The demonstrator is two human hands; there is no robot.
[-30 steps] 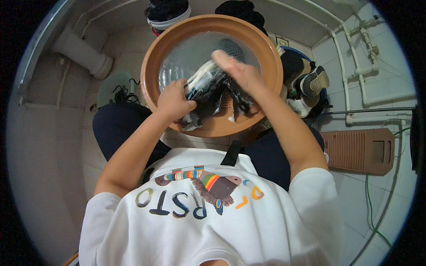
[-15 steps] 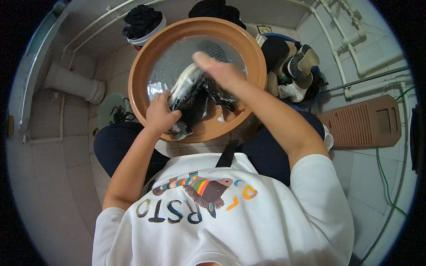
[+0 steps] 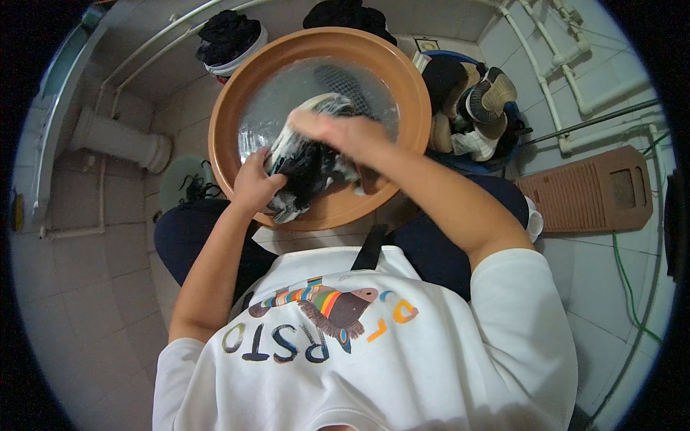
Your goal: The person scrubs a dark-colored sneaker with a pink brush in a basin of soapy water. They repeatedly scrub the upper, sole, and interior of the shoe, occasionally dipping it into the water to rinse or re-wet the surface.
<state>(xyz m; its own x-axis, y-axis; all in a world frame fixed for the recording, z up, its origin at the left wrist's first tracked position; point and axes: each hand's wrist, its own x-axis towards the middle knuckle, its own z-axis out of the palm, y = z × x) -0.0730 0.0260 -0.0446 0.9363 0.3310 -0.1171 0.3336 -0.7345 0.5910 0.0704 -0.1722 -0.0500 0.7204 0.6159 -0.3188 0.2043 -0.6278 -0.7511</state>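
A wet black shoe (image 3: 305,172) with a white sole edge leans in a large orange-brown basin (image 3: 224,129) of water between my knees. My left hand (image 3: 257,183) grips the shoe by its near left end, thumb on the dark upper. Over the shoe's white sole edge lies my right hand (image 3: 338,134), fingers closed; whatever it may hold is hidden beneath it. White foam clings to the dark upper. Behind my right hand, a dark, textured sole-like piece (image 3: 345,85) sits in the water.
A blue tub (image 3: 512,118) heaped with shoes stands right of the basin. A brown washboard (image 3: 586,190) lies further right, near a green cord (image 3: 627,280). At the back left is a white bucket (image 3: 248,57) with dark cloth; a pale basin (image 3: 172,179) holds black laces (image 3: 198,188).
My right hand has moved left and slightly down along the shoe's white edge. My left hand keeps its grip, shifted slightly left.
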